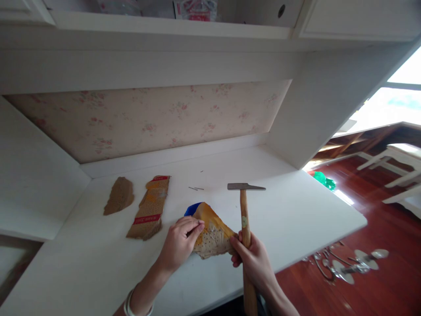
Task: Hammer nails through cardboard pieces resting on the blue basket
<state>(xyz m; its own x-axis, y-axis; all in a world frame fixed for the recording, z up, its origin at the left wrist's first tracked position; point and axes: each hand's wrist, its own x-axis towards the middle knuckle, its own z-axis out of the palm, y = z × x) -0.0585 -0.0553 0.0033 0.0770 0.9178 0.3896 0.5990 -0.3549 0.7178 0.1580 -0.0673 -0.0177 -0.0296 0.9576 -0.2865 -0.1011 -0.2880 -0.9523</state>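
Note:
A torn piece of cardboard [215, 239], yellow and tan with many small holes, is held tilted above the white counter; a blue patch [192, 209] shows behind its upper left. My left hand [179, 241] is closed in a pinch at its left edge. What the fingertips hold is too small to make out. My right hand [251, 254] wraps round the wooden handle of a hammer [244, 210], its metal head up. The thumb and fingers of that hand also grip the cardboard's right corner. Several thin nails [196, 188] lie on the counter beyond.
Two more torn cardboard pieces, one plain brown [119, 196] and one with red bands [149, 208], lie to the left on the white counter [289, 210]. A shelf [164, 28] overhangs the back. Beyond the right edge, a chandelier [348, 265] is above the red floor.

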